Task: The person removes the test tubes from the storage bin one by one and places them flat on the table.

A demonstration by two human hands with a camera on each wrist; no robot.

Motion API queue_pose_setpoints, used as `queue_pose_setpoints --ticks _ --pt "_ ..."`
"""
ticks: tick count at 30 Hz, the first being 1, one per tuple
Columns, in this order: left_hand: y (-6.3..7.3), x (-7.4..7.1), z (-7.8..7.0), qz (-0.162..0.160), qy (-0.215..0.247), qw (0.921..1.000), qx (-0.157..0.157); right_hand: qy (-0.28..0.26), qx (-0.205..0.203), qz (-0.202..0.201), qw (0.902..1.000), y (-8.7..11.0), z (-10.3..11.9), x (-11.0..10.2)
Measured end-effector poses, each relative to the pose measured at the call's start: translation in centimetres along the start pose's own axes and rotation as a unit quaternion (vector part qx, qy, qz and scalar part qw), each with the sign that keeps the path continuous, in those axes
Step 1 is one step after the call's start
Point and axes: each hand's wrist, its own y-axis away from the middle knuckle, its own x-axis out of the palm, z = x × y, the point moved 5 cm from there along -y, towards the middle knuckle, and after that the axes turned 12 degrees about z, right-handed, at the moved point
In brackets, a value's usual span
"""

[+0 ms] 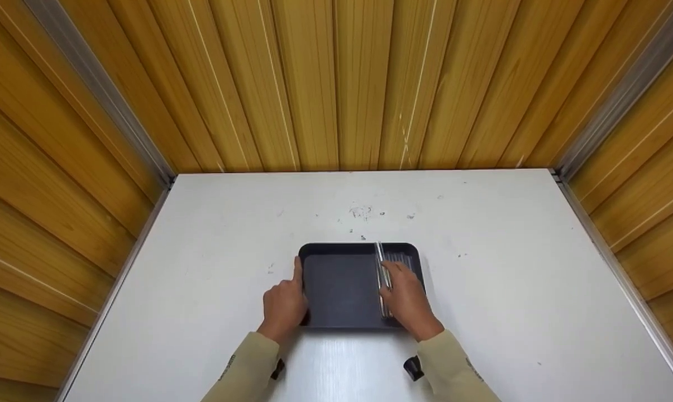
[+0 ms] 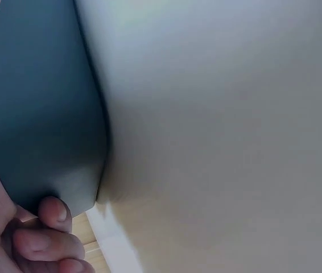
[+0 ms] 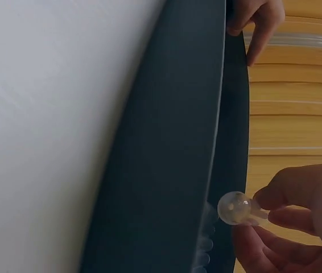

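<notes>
A dark rectangular tray [image 1: 336, 290] stands on the white table. My left hand [image 1: 285, 304] grips its left wall, index finger stretched along the rim; in the left wrist view curled fingers [image 2: 53, 239] press near the tray's corner. Over the tray's right part, my right hand [image 1: 406, 293] pinches a clear glass test tube [image 1: 378, 251] between thumb and fingers. Its rounded end [image 3: 235, 208] shows in the right wrist view, above the tray floor. Several more clear tubes [image 1: 399, 258] lie side by side along the tray's right side, partly hidden under the right hand.
The white table [image 1: 202, 251] carries small dark marks [image 1: 362, 212] beyond the tray. Yellow wood-patterned walls [image 1: 364, 84] enclose it at the back and on both sides, with grey metal strips at the corners.
</notes>
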Motion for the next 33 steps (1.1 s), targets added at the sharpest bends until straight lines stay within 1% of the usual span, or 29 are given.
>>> queue_pose_setpoints --ticks 4,10,17,21,26,30,33 --pt "-0.1 0.1 0.0 0.009 0.007 0.9999 0.005 -0.007 0.006 -0.008 0.9999 0.3 -0.4 -0.3" --pt "-0.5 -0.1 0.2 0.027 0.014 0.9995 0.001 -0.015 0.022 -0.010 0.9996 0.5 -0.9 -1.0" --pt "-1.2 -1.3 0.8 0.013 0.035 0.9991 0.021 -0.029 0.035 -0.005 0.9989 0.8 -1.4 -1.6" --pt "-1.5 -1.9 1.2 0.017 0.045 0.9987 0.019 -0.042 0.048 -0.003 0.9980 1.0 -1.9 -2.0" --pt "-1.8 -1.9 1.1 0.029 0.049 0.9980 0.027 -0.051 0.068 -0.003 0.9964 1.6 -2.7 -2.7" --pt "-1.7 -1.8 0.9 0.024 0.037 0.9985 0.033 -0.053 0.083 -0.001 0.9951 2.0 -3.4 -3.2" --pt "-1.5 -1.8 0.8 0.014 0.030 0.9985 0.043 -0.054 0.098 -0.003 0.9937 2.3 -3.9 -3.3"
